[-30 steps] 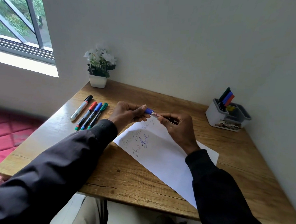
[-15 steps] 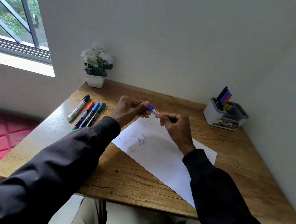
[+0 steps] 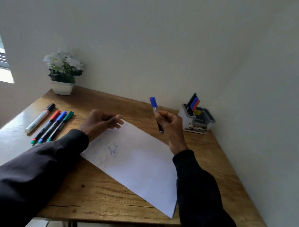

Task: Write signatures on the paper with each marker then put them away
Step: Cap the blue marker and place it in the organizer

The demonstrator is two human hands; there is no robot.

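My right hand [image 3: 170, 124] grips a capped blue marker [image 3: 153, 104], cap pointing up, raised above the desk to the left of the grey organiser [image 3: 203, 119]. Three markers stand in that organiser. My left hand [image 3: 101, 122] hovers at the paper's far corner with fingers curled and nothing visible in it. The white paper [image 3: 141, 166] lies slanted on the desk with blue and faint scribbled signatures near its left part. A white marker with a black cap [image 3: 39, 118] and red [image 3: 47, 124], blue [image 3: 53, 127] and green [image 3: 60, 125] markers lie in a row at the left.
A white pot of white flowers [image 3: 63, 75] stands in the desk's far left corner. The wooden desk [image 3: 93, 194] is boxed in by walls behind and on the right. A window edge shows at the far left.
Both hands were together on the blue marker; now they are apart. The right hand has lifted the capped marker up and to the right, while the left hand stays near the paper.
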